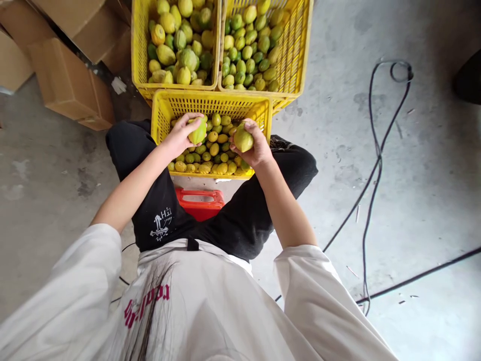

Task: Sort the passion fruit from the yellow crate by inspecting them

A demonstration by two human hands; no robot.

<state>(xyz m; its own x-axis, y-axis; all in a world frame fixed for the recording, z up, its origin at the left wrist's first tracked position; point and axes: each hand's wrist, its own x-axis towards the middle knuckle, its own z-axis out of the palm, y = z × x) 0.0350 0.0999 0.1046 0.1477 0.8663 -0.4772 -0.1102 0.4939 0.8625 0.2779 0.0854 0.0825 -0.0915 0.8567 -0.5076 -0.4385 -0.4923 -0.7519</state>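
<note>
My left hand (183,134) is closed round a yellow-green lemon (198,131), held above the near yellow crate (159,116). On the crate's right side, my right hand (257,145) grips another greenish-yellow lemon (243,139), its pointed end towards me. Below both hands, many smaller yellow and green lemons (214,149) cover the bottom of that crate. Part of the pile is hidden behind my hands.
Two more yellow crates stand beyond, the left (137,45) with large lemons, the right (296,50) with smaller, greener ones. Cardboard boxes (63,75) lie at upper left. A red plastic stool (201,213) is beneath me. A black cable (379,155) loops over the concrete floor.
</note>
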